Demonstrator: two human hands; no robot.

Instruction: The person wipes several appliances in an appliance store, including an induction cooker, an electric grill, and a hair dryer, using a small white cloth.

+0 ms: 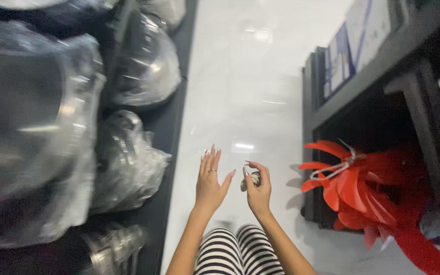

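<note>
My left hand is raised with the palm up and the fingers spread, holding nothing; a ring shows on one finger. Just to its right, my right hand pinches a small round silvery object between thumb and fingertips. The two hands are a few centimetres apart above a glossy white floor. My legs in black-and-white striped trousers show below the hands.
On the left, a dark shelf carries several metal items wrapped in clear plastic. On the right, a black rack holds flat boxes, with a bundle of red fan blades tied with white cord beneath it.
</note>
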